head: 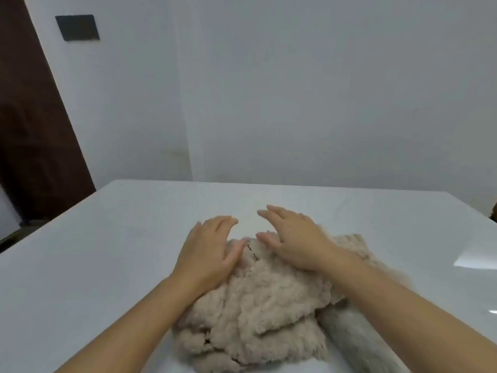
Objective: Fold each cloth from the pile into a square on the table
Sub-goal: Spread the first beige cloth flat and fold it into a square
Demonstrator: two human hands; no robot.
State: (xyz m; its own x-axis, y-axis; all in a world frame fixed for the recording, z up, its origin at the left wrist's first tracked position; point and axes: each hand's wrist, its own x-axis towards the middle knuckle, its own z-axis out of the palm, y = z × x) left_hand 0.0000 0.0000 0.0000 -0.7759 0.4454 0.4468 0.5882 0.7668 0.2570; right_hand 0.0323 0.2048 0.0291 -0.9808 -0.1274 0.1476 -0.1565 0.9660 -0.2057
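A heap of fluffy beige cloth lies rumpled on the white table, close to the front edge. My left hand rests flat on the heap's far left part, fingers apart and reaching past it onto the table. My right hand lies palm down on the far right part of the heap, fingers spread. Neither hand grips any cloth. A greyer piece of cloth shows under my right forearm at the heap's right side.
Behind the table stands a pale wall with a dark square plate at upper left. A dark brown door fills the left side. The table's far edge runs across the middle of the view.
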